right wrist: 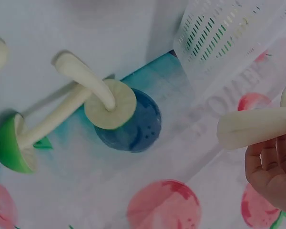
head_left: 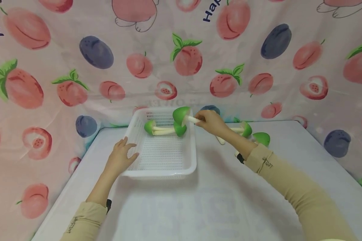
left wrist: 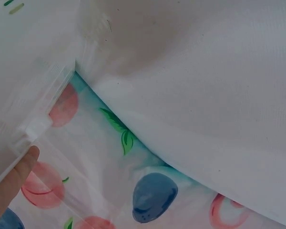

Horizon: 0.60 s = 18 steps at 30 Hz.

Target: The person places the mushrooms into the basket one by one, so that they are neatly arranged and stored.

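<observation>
My right hand (head_left: 212,122) pinches the pale stem of a toy mushroom (head_left: 181,116), its green cap over the right rear side of the white plastic basket (head_left: 166,173). In the right wrist view, the fingers lie along the stem (right wrist: 252,128). My left hand (head_left: 120,156) is at the basket's left rim with thumb and fingers spread; a fingertip meets the rim in the left wrist view. Inside the basket, two green-capped mushrooms (head_left: 149,128) lie toward the back, stems side by side and caps at opposite ends.
To the right of the basket, more green-capped mushrooms (head_left: 261,138) lie on the white table (head_left: 223,201), partly hidden behind my right forearm. A fruit-print cloth (head_left: 157,43) hangs directly behind the table and along its left side.
</observation>
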Each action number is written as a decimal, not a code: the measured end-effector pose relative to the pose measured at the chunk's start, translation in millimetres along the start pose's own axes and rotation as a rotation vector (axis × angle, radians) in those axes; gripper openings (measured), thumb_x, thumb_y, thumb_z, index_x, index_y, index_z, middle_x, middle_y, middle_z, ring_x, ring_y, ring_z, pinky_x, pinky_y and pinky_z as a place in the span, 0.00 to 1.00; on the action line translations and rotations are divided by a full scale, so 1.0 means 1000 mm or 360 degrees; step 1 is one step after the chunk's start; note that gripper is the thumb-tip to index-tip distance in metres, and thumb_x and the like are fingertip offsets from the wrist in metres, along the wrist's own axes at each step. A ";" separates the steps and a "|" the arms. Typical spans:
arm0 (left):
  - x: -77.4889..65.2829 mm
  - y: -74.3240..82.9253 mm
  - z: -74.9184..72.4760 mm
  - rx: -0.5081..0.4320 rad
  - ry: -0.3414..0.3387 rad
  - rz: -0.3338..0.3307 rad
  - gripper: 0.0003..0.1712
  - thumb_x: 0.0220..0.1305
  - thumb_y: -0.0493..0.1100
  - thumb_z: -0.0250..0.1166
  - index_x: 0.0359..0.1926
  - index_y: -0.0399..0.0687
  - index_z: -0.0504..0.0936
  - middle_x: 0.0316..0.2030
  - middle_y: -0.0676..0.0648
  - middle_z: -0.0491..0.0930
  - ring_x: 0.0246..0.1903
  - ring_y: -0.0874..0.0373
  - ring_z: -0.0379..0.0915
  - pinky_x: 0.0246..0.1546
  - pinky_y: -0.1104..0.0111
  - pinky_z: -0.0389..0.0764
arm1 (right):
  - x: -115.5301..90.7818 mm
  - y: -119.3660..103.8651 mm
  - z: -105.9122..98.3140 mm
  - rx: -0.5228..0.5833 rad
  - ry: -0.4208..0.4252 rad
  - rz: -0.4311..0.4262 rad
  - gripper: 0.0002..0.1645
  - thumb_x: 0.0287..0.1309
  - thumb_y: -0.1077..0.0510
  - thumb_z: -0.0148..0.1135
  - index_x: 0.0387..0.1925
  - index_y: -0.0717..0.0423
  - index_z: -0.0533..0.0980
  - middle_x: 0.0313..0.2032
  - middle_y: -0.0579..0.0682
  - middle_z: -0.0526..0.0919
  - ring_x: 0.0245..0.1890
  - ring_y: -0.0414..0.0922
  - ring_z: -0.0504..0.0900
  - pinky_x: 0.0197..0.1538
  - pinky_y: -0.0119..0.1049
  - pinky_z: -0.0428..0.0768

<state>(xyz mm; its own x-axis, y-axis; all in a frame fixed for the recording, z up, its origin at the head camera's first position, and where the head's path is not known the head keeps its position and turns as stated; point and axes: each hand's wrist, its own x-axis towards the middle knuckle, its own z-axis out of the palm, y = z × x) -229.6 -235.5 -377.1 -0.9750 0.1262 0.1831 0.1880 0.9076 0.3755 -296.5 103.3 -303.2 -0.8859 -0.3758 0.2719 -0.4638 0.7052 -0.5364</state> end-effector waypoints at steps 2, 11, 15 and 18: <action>0.000 0.000 0.000 -0.0003 -0.0002 0.0005 0.24 0.61 0.45 0.62 0.56 0.37 0.76 0.68 0.27 0.54 0.68 0.31 0.48 0.58 0.35 0.62 | 0.004 -0.007 -0.001 -0.0035 -0.0025 -0.0014 0.12 0.59 0.61 0.61 0.44 0.62 0.80 0.35 0.57 0.85 0.27 0.45 0.76 0.30 0.33 0.74; 0.000 -0.002 0.001 -0.0007 0.0005 0.0011 0.25 0.61 0.46 0.62 0.56 0.37 0.76 0.67 0.26 0.54 0.68 0.31 0.48 0.60 0.36 0.60 | 0.021 -0.038 -0.001 -0.0194 -0.0123 -0.0143 0.12 0.60 0.63 0.60 0.44 0.63 0.80 0.40 0.57 0.83 0.37 0.49 0.80 0.41 0.40 0.80; 0.000 -0.001 0.001 -0.0007 0.0013 0.0011 0.25 0.61 0.46 0.62 0.56 0.37 0.76 0.67 0.26 0.54 0.67 0.31 0.48 0.60 0.36 0.60 | 0.030 -0.050 -0.001 -0.0203 -0.0129 -0.0178 0.12 0.59 0.64 0.60 0.44 0.64 0.79 0.41 0.59 0.83 0.40 0.50 0.80 0.46 0.42 0.79; 0.000 0.000 0.001 -0.0010 0.0008 0.0004 0.25 0.61 0.46 0.62 0.56 0.37 0.76 0.68 0.27 0.54 0.68 0.31 0.48 0.60 0.36 0.60 | 0.036 -0.057 0.000 -0.0203 -0.0128 -0.0149 0.12 0.60 0.63 0.59 0.45 0.63 0.79 0.42 0.58 0.83 0.41 0.50 0.79 0.46 0.42 0.79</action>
<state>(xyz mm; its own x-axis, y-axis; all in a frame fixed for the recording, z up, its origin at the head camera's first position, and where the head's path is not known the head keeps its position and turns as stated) -230.0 -235.4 -378.5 -0.9738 0.1266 0.1888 0.1914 0.9046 0.3808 -302.1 49.1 -262.9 -0.8376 -0.4867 0.2483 -0.5462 0.7335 -0.4046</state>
